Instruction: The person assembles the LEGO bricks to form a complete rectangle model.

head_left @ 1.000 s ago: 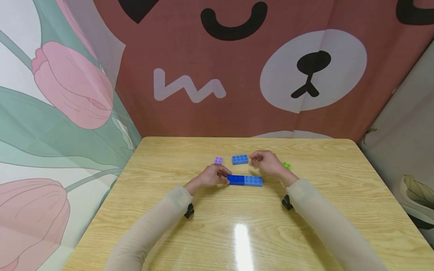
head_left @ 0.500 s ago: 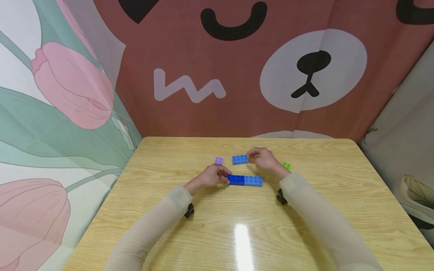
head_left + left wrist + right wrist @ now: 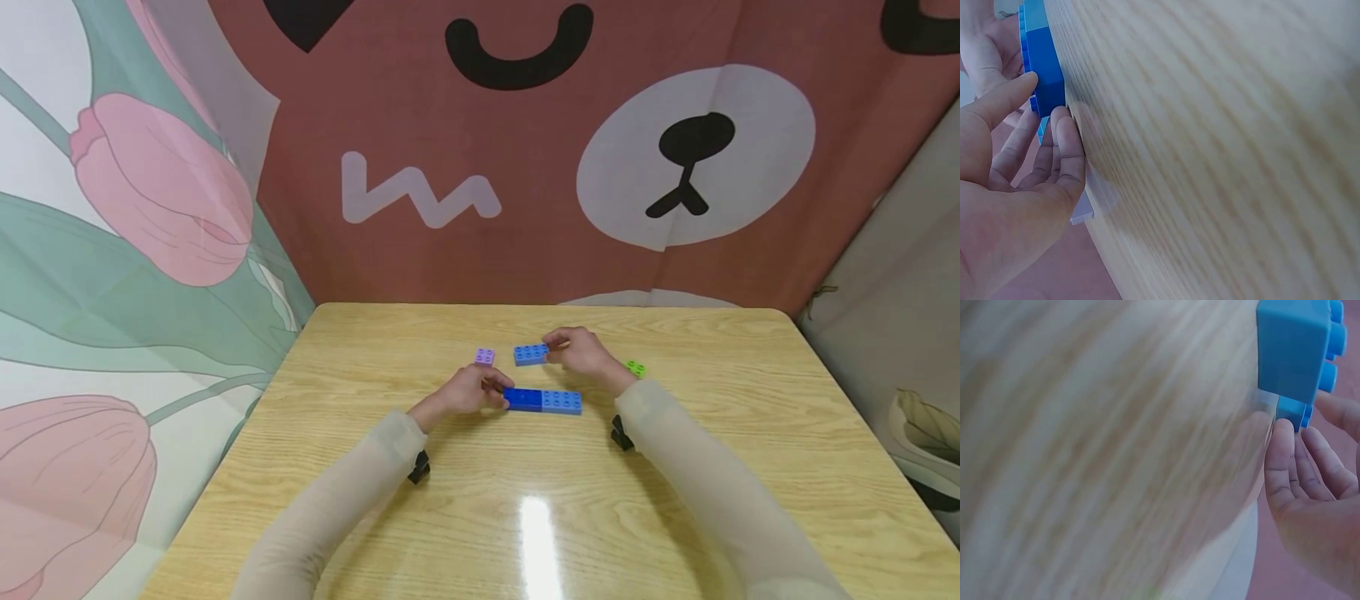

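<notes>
A dark blue toy brick (image 3: 523,400) lies on the table, end to end with a lighter blue brick (image 3: 562,402); both have studs on top. My left hand (image 3: 467,390) holds the left end of the dark blue brick between thumb and fingers, as the left wrist view (image 3: 1046,69) also shows. Behind them lies another blue brick (image 3: 530,355). Its right end is between the thumb and fingertips of my right hand (image 3: 585,352). In the right wrist view the front light blue brick (image 3: 1291,350) partly hides this back brick (image 3: 1290,412).
A small purple brick (image 3: 484,357) lies left of the back blue brick, just beyond my left hand. A small green brick (image 3: 636,367) sits behind my right wrist, partly covered. The wooden table (image 3: 480,517) ends at a hanging printed cloth (image 3: 525,267).
My right hand has moved left, and its fingertips have come from beside the back blue brick onto its right end. The left hand and the bricks stay in place.
</notes>
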Motion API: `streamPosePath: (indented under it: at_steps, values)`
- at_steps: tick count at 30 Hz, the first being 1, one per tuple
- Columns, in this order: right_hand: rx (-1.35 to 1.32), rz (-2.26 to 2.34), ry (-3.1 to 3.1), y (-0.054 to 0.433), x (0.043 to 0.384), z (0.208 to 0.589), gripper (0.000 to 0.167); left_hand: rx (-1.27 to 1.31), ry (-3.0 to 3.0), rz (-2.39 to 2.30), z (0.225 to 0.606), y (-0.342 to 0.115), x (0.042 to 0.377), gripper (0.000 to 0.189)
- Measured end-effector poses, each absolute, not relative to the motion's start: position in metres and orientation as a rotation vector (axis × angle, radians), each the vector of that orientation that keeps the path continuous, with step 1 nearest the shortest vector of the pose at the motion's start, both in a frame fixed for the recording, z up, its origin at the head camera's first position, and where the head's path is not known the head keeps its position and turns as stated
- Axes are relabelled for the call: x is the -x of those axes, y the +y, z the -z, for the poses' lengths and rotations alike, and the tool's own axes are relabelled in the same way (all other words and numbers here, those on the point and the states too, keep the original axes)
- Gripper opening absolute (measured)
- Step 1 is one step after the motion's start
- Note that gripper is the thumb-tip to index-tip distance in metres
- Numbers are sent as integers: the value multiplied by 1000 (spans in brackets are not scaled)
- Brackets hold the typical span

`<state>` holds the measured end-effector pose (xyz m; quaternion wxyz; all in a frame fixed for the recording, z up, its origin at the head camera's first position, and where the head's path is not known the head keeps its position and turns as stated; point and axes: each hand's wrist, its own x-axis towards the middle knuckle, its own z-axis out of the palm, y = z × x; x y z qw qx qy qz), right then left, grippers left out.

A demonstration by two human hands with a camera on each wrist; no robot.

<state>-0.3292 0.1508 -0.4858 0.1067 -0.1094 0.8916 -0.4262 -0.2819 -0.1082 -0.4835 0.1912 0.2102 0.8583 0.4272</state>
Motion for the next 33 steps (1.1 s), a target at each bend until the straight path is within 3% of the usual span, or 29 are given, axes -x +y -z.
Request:
streamPosePath:
  at_steps: [33]
  values:
    - [311, 1116, 2633, 149, 334, 482, 35, -637, 2409, -1189, 484, -109, 282, 26]
